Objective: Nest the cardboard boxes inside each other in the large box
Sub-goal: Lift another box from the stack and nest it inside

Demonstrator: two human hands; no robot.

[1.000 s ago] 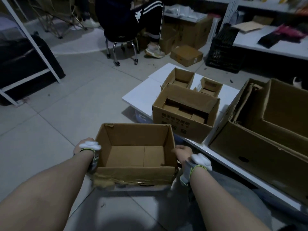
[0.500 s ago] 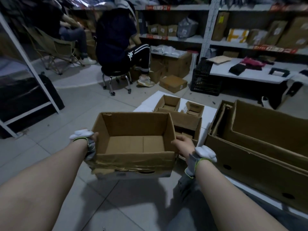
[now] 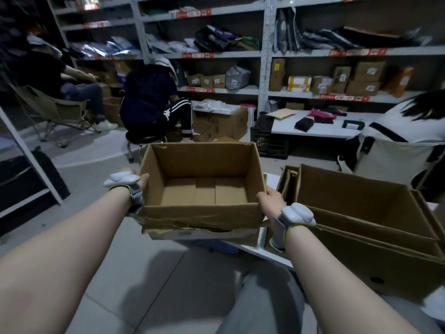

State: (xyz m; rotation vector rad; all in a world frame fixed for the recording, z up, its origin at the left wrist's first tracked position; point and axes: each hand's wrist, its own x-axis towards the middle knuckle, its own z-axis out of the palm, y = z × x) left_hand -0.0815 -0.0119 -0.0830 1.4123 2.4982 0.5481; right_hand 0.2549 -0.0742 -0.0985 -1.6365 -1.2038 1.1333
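An open, empty medium cardboard box [image 3: 202, 213] with a torn front edge is held up in the air in front of me. My left hand [image 3: 142, 180] grips its left wall and my right hand [image 3: 271, 201] grips its right wall. To the right, the large cardboard box [image 3: 375, 259] lies on a low white board [image 3: 269, 254]; another open box [image 3: 349, 198] sits inside it. The smaller boxes on the board are hidden behind the box I hold.
A person on a stool [image 3: 154, 104] sits straight ahead, another in a folding chair [image 3: 60, 109] at the left, a third in white [image 3: 409, 131] at the right. Shelving [image 3: 262, 56] with parcels fills the back. A black crate [image 3: 267, 138] stands by a low white table [image 3: 320, 128].
Both hands have raised the medium box from floor level to chest height and carried it rightward toward the large box. My view has tilted up, showing the shelves.
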